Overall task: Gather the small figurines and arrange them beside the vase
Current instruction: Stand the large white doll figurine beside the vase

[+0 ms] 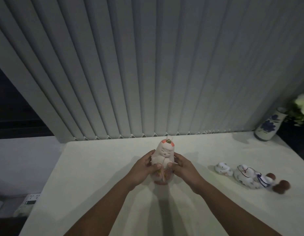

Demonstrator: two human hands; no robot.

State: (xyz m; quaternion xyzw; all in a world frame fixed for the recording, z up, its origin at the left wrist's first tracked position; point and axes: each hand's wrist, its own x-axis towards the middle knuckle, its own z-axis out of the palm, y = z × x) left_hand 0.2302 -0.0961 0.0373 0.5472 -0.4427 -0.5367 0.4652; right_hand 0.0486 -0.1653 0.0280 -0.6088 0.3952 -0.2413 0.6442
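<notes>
A white doll figurine (164,155) with orange marks on its head stands upright at the middle of the white table (100,167). My left hand (144,169) grips its left side and my right hand (183,167) grips its right side, thumbs on its front. To the right lie a small white figurine (223,169) and a larger white and blue figurine (248,178) with a blue cord and brown balls (282,184). The blue-flowered vase (269,126) stands at the table's far right corner.
Grey vertical blinds (147,74) hang right behind the table's far edge. White flowers (302,106) show beside the vase at the right border. A power strip (32,199) lies on the floor to the left of the table.
</notes>
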